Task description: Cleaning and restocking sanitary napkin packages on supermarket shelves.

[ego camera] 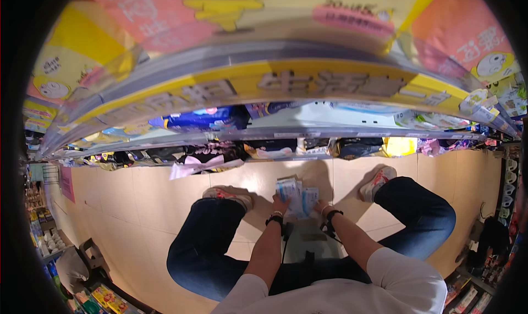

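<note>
My left hand grips the left side of several white and blue plastic packets, low between my knees. My right hand is at the lower right edge of another white and blue packet, beside the first ones; its fingers are partly hidden, so its hold is unclear. Under the packets and my wrists is a pale, see-through surface or container, whose form I cannot make out. A black band is on each wrist.
Close above, a store shelf with a yellow printed edge strip holds large yellow and pink packages. Lower shelves carry more packs, and a pink bow sticks out. People crouch at the far left and far right, near other stocked shelves.
</note>
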{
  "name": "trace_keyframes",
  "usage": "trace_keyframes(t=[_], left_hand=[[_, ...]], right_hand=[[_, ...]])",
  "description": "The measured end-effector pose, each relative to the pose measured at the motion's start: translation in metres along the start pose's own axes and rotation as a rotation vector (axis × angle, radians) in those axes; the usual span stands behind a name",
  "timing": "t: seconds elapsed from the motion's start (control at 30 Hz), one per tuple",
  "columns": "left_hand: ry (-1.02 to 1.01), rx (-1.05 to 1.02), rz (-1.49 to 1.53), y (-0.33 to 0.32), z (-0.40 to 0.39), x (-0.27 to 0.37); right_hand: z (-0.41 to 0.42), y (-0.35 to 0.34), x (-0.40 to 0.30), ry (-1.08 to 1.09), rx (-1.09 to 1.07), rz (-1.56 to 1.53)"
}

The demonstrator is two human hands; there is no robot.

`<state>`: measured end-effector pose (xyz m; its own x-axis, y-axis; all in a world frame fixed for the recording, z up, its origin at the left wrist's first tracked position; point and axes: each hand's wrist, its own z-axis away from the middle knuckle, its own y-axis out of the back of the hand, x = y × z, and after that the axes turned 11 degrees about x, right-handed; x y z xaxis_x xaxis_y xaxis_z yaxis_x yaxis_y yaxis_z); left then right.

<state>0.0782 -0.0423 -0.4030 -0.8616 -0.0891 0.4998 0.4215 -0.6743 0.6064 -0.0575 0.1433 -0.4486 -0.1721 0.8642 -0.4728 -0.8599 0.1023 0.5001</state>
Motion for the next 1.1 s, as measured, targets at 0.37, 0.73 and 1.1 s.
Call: trace_keyframes(t=[0.37, 0.73, 1.1], left_hand=[[0.003, -0.146, -0.035, -0.033, -0.003, -0.003], [-0.105, -0.296, 0.196, -0.033, 0.0, 0.028], [-0.118, -0.689, 0.72, 0.052, 0.075, 0.129]], right_hand=[[0.005, 0.026, -0.036, -0.347, 0.024, -0.185], [0.008, 0.018, 0.001, -0.412, 0.149, -0.63], [0.115, 0.158, -0.073, -0.124, 0.006, -0.989]])
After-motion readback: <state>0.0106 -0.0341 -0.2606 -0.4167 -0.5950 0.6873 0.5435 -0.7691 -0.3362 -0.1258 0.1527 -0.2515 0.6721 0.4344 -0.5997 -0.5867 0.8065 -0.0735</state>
